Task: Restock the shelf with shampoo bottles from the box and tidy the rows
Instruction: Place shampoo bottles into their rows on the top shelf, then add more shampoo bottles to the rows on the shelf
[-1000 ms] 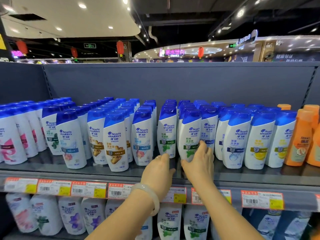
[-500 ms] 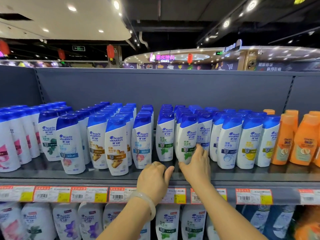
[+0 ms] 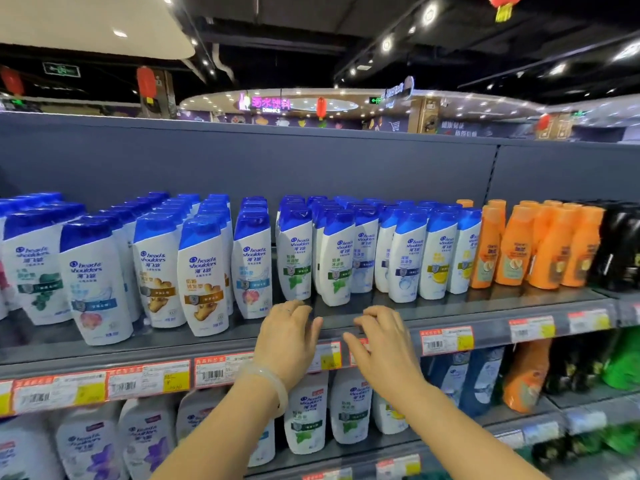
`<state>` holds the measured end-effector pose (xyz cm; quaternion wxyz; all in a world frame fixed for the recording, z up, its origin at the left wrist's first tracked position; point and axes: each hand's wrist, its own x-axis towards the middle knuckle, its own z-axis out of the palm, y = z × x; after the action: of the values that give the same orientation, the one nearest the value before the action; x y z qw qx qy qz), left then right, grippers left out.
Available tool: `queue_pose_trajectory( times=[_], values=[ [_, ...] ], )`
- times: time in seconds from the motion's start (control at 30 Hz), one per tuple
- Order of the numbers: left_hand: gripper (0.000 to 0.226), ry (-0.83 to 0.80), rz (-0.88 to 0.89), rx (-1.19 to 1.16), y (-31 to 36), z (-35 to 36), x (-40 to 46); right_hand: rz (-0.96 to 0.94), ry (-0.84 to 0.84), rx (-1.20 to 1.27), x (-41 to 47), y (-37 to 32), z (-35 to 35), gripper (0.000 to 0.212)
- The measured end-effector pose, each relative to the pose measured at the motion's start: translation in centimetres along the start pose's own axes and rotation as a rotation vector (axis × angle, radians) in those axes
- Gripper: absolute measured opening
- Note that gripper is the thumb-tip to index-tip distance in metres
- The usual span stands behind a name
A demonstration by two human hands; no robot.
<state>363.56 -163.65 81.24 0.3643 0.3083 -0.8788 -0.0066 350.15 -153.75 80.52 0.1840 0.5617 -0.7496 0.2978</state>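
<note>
**Crowded rows, loose hands: where a tidy-up could tip over**

Supermarket lighting and red lanterns hung over the grey shelf (image 3: pixel 450 308) we stood at, its price tags (image 3: pixel 446 339) running along the near edge. Our left hand (image 3: pixel 289 336) and right hand (image 3: pixel 381 339) hovered side by side at that edge, fingers loosely curled and holding nothing, just near of the mint-label bottle (image 3: pixel 334 258) and the one to its left (image 3: pixel 294 252). Neither hand touched a bottle, as far as we could tell.

The shampoo bottles stood upright in tight files running far into the shelf — ginger-label bottles (image 3: pixel 204 275) at the left sat nearer the edge than the rest, so the front line was uneven. Orange bottles (image 3: pixel 512 247) filled the right end. No box was in view, so we judged the step in hand to be row-tidying rather than restocking.

The risk, as we saw it, lay in the packing: the bottles were tall, narrow-footed and touching, so a push high on one front bottle could topple it back into its file and knock its neighbours. Dragging a bottle forward too quickly could carry it over the near edge onto the lower shelf (image 3: pixel 519 414). A bracelet (image 3: pixel 273 384) on our left wrist could also catch a cap — a low, two-handed nudge seemed safer.
</note>
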Motion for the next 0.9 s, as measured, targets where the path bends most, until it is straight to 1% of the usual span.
queue_pose_trajectory(
  times=[0.03, 0.07, 0.1, 0.13, 0.17, 0.2, 0.23, 0.27, 0.33, 0.37, 0.4, 0.47, 0.53, 0.57, 0.6, 0.63, 0.67, 0.7, 0.73, 0.77, 0.8, 0.9],
  values=[
    [0.035, 0.083, 0.037, -0.048, 0.5, 0.3, -0.7, -0.043, 0.04, -0.008, -1.0, 0.3, -0.2, 0.04],
    [0.031, 0.131, 0.088, -0.119, 1.4, 0.6, -1.7, -0.072, 0.05, -0.015, -2.4, 0.8, -0.3, 0.033],
    [0.029, 0.124, 0.131, -0.186, 2.4, 1.2, -2.9, -0.092, 0.058, -0.033, -3.9, 1.5, -0.1, 0.027],
    [0.027, 0.088, 0.161, -0.232, 3.4, 2.1, -4.2, -0.093, 0.018, -0.046, -5.5, 2.3, -0.2, 0.021],
    [0.027, 0.012, 0.178, -0.261, 4.4, 3.1, -5.6, -0.07, -0.049, -0.096, -7.4, 3.3, -0.2, 0.016],
    [0.027, -0.07, 0.189, -0.247, 5.6, 4.4, -7.2, -0.038, -0.15, -0.179, -9.4, 4.2, -0.5, 0.015],
    [0.026, -0.185, 0.184, -0.203, 6.7, 5.6, -8.9, 0.01, -0.294, -0.256, -11.4, 5.3, -0.7, 0.019],
    [0.025, -0.321, 0.161, -0.153, 7.9, 6.6, -10.4, 0.088, -0.449, -0.263, -13.5, 6.6, -0.8, 0.025],
    [0.029, -0.591, 0.098, -0.085, 9.9, 8.9, -13.4, 0.211, -0.719, -0.322, -17.5, 9.1, -1.2, 0.032],
    [0.031, -0.701, 0.09, -0.067, 10.9, 9.7, -14.8, 0.266, -0.818, -0.356, -19.5, 10.2, -1.4, 0.033],
    [0.032, -0.782, 0.09, -0.057, 11.9, 10.6, -16.1, 0.323, -0.874, -0.38, -21.3, 11.1, -1.9, 0.035],
    [0.029, -0.901, 0.094, -0.018, 14.5, 12.0, -18.0, 0.43, -0.982, -0.411, -25.2, 13.1, -2.5, 0.035],
    [0.024, -0.982, 0.097, -0.007, 17.5, 13.4, -19.5, 0.413, -1.014, -0.427, -28.9, 15.5, -3.4, 0.041],
    [0.022, -1.003, 0.101, -0.01, 19.0, 14.2, -20.1, 0.44, -0.995, -0.408, -30.6, 16.8, -4.0, 0.048],
    [0.02, -1.015, 0.095, -0.012, 20.6, 15.0, -20.6, 0.453, -0.928, -0.417, -32.4, 18.3, -4.7, 0.053],
    [0.02, -1.029, 0.083, -0.011, 22.2, 16.0, -21.1, 0.48, -0.922, -0.408, -34.0, 20.0, -5.6, 0.054],
    [0.022, -1.038, 0.078, -0.01, 23.8, 17.3, -21.6, 0.502, -0.959, -0.38, -35.2, 21.3, -7.0, 0.052],
    [0.022, -1.044, 0.084, -0.002, 25.5, 18.7, -22.2, 0.554, -0.968, -0.336, -36.4, 23.0, -8.3, 0.047],
    [0.021, -1.054, 0.088, 0.009, 27.4, 19.9, -22.8, 0.555, -0.961, -0.345, -38.1, 25.1, -9.1, 0.04],
    [0.018, -1.072, 0.077, 0.021, 29.3, 21.0, -23.5, 0.583, -0.963, -0.325, -39.8, 27.4, -9.9, 0.038],
    [0.018, -1.093, 0.056, 0.037, 31.1, 22.1, -24.2, 0.61, -0.942, -0.305, -41.1, 29.6, -10.7, 0.039],
    [0.032, -1.185, -0.022, 0.052, 35.9, 24.8, -26.8, 0.615, -1.009, -0.324, -44.5, 35.2, -12.6, 0.043]
  ],
)
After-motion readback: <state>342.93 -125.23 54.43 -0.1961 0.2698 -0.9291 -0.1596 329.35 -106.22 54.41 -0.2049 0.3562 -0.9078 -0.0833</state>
